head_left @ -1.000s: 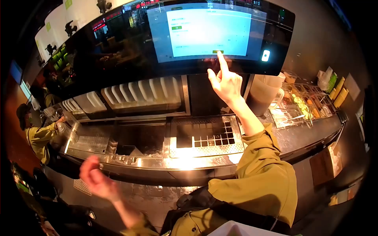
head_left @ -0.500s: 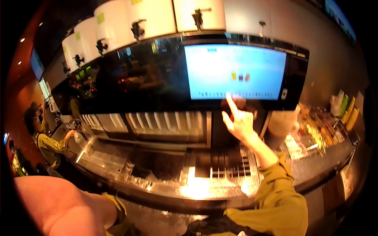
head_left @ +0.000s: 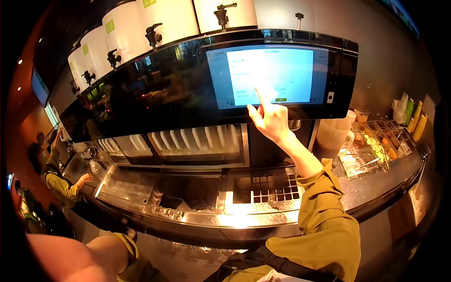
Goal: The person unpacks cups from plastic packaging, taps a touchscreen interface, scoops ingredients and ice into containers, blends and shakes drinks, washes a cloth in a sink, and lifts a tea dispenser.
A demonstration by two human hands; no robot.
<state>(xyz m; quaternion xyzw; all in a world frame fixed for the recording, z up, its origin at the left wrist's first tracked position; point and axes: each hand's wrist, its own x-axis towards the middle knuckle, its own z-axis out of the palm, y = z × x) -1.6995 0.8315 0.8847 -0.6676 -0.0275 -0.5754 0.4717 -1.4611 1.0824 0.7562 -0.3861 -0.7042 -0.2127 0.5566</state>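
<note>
My right hand [head_left: 272, 121] is at the lower part of a lit touchscreen [head_left: 296, 70], index finger stretched out at the glass and thumb apart. It holds nothing. A white pop-up window with lines of small text and a green button fills the middle of the screen. The text is too small to read. Large and close to the camera, my left hand [head_left: 68, 256] is at the lower left. Its fingers are blurred or out of the picture, so what they do is hidden.
White dispensers with black taps [head_left: 152, 35] line the top of the black panel. Below lie a steel counter [head_left: 263, 218] and a drain grid [head_left: 275, 188]. To the right are a pitcher [head_left: 331, 136] and ingredient trays [head_left: 376, 145]. A co-worker [head_left: 58, 185] stands at far left.
The screen went from a blue page with small cup pictures to a white pop-up. My right hand shifted slightly left and up in view. The co-worker's hand drew back from the clear container.
</note>
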